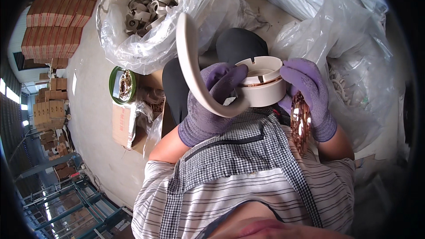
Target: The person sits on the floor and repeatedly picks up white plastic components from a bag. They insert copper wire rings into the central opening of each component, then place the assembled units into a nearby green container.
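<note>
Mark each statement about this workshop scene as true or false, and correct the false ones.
1. Both hands wear purple knitted gloves. True: left hand, right hand.
2. The hands hold a square black metal box. False: it is a round cream plastic ring housing.
3. A curved cream plastic strip rests against the left hand. True.
4. The clear plastic bag at upper left holds red apples. False: it holds pale plastic ring parts.
5. Stacked brown cardboard boxes sit at far left. True.
</note>
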`<state>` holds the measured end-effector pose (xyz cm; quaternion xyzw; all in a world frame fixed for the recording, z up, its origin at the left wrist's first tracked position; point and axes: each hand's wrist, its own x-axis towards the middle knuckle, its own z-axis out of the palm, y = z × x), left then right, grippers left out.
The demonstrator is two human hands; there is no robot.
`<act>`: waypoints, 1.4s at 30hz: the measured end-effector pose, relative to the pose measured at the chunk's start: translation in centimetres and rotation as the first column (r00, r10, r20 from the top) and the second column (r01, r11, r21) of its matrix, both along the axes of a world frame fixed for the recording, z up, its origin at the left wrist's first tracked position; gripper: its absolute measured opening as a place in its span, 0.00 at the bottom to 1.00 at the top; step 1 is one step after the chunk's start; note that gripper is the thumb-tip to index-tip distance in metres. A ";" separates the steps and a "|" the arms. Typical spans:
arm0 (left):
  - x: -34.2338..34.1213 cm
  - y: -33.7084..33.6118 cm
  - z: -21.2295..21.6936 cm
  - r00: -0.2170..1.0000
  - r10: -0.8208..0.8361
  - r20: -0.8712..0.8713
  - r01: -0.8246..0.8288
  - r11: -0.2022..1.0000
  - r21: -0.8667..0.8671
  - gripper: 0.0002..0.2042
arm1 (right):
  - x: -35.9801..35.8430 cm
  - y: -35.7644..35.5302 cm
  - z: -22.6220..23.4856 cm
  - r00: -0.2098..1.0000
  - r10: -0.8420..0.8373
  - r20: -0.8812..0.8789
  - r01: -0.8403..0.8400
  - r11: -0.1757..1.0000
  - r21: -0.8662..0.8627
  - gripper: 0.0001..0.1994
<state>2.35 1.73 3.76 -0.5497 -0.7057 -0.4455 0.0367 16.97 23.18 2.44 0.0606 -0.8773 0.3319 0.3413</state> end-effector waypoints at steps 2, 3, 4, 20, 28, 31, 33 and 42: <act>0.6 -0.1 0.8 0.999 0.032 -0.012 -0.033 0.996 -0.084 0.33 | 0.2 0.2 -1.3 0.996 0.037 0.076 -0.026 0.991 -0.133 0.26; 0.5 -0.2 0.5 0.999 0.037 -0.039 -0.041 0.995 -0.087 0.30 | 0.2 0.0 -2.4 0.993 0.062 0.105 -0.038 0.976 -0.217 0.27; 0.5 -0.2 0.9 0.997 0.024 -0.078 -0.032 0.994 -0.100 0.28 | 0.1 -0.2 -3.6 0.988 0.091 0.125 -0.049 0.951 -0.305 0.27; 0.7 4.7 0.2 0.961 -0.199 0.194 0.172 0.973 0.151 0.39 | 3.6 0.9 -6.1 0.961 0.189 0.203 0.104 0.435 -0.894 0.37; 1.8 5.1 -1.1 0.904 -0.286 0.318 0.233 0.953 0.195 0.25 | 6.2 2.9 -9.4 0.969 0.143 0.201 0.152 0.293 -0.944 0.43; 1.7 5.3 -1.1 0.853 -0.302 0.426 0.244 0.952 0.186 0.22 | 6.6 4.8 -9.8 0.981 0.072 0.181 0.153 0.288 -0.945 0.38; 1.5 5.5 -1.1 0.859 -0.341 0.382 0.290 0.939 0.185 0.19 | 8.3 7.6 -10.1 0.985 0.000 0.171 0.163 0.311 -0.936 0.34; -1.6 0.8 10.9 0.650 -0.739 -0.180 0.621 0.652 -0.435 0.13 | 24.6 20.9 -10.2 0.654 -0.561 0.507 0.755 0.441 -0.485 0.22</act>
